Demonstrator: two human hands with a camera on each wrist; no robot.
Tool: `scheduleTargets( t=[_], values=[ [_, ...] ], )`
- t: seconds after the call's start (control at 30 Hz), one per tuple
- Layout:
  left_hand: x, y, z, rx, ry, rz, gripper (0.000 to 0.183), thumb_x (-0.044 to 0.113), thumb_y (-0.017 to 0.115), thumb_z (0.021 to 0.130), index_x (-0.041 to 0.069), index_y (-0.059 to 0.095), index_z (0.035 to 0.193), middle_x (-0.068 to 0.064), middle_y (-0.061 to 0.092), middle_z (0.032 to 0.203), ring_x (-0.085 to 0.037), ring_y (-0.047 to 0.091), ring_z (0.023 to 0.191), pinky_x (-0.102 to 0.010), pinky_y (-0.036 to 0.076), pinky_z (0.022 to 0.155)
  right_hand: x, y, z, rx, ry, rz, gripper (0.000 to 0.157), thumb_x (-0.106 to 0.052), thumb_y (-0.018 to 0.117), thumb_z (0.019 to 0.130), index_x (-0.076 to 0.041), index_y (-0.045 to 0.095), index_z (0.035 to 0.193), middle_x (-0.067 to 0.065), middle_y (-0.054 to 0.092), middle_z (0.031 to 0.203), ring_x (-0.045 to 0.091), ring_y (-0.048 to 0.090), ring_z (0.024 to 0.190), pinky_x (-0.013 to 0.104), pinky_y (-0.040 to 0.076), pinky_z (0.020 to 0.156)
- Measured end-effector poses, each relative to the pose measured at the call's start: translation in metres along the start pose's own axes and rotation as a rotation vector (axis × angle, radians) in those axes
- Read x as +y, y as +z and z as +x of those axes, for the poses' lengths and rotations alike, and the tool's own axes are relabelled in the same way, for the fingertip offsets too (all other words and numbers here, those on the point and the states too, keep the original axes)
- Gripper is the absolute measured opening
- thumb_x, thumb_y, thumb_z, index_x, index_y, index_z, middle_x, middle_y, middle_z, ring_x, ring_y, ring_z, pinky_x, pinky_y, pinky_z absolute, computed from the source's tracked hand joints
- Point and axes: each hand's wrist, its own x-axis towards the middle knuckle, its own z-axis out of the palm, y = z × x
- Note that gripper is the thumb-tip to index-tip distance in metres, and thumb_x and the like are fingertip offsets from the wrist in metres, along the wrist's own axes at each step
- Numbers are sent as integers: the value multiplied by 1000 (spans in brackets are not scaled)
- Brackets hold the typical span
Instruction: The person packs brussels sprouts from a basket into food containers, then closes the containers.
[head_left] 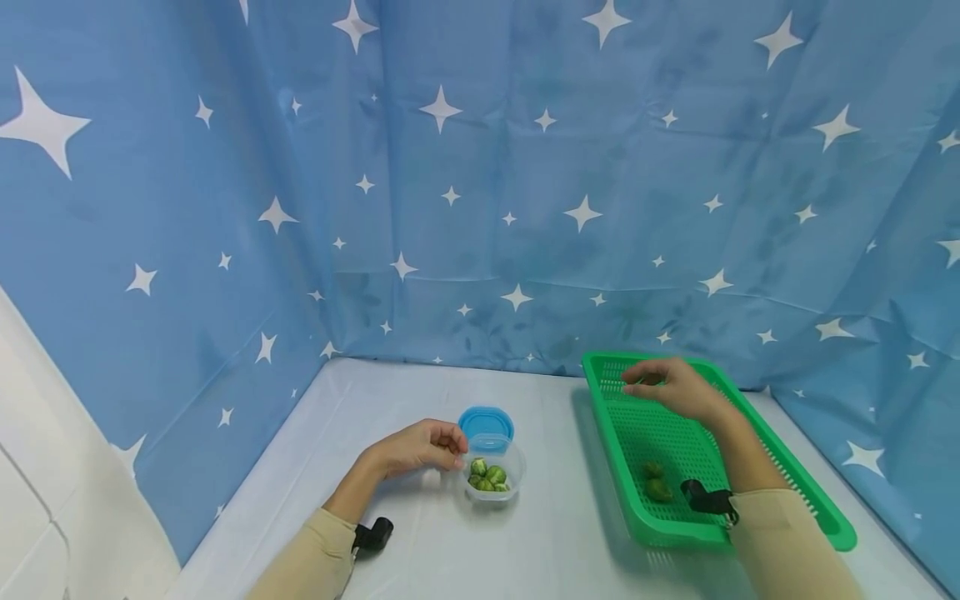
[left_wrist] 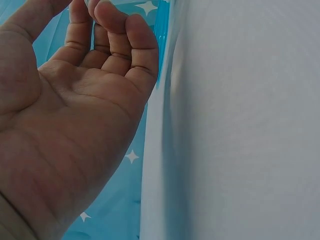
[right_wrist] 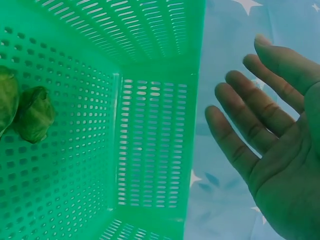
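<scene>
My left hand [head_left: 420, 447] lies beside a small clear plastic container [head_left: 513, 475], its loosely curled fingertips at the left rim. Whether they touch that rim cannot be made out. Several Brussels sprouts [head_left: 487, 477] sit inside the container. In the left wrist view, the palm [left_wrist: 75, 115] faces the camera with no object visible in it. My right hand [head_left: 672, 387] hovers above the far part of a green perforated basket [head_left: 622, 483], holding nothing. Its fingers are spread and slightly bent. Two green sprouts [right_wrist: 35, 115] lie on the basket's floor, near its front in the head view.
A blue round lid [head_left: 486, 421] lies just behind the clear container. The white tabletop [head_left: 555, 533] runs between container and basket. Blue star-patterned curtains [head_left: 480, 208] stand along the back and sides. The basket's raised rim [head_left: 626, 525] surrounds its contents.
</scene>
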Motion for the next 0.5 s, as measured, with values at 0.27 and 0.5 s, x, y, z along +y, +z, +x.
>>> scheduleTargets(
  t=[0.27,0.5],
  values=[
    [-1,0,0,6,0,7,41,12,77,92,-13,60,119,-3,67,99,-15,58,85,-34,50,79,7,3,0,-81,47,39,42,-24,70,101,3,67,132,20,70,126,31,68,108,48,58,88],
    [1,0,0,2,-1,-3,42,13,78,92,-14,60,119,-3,67,98,-15,58,84,-33,49,79,12,5,-2,-159,71,59,42,-22,69,101,4,65,134,26,66,132,32,68,113,49,59,90]
  ],
)
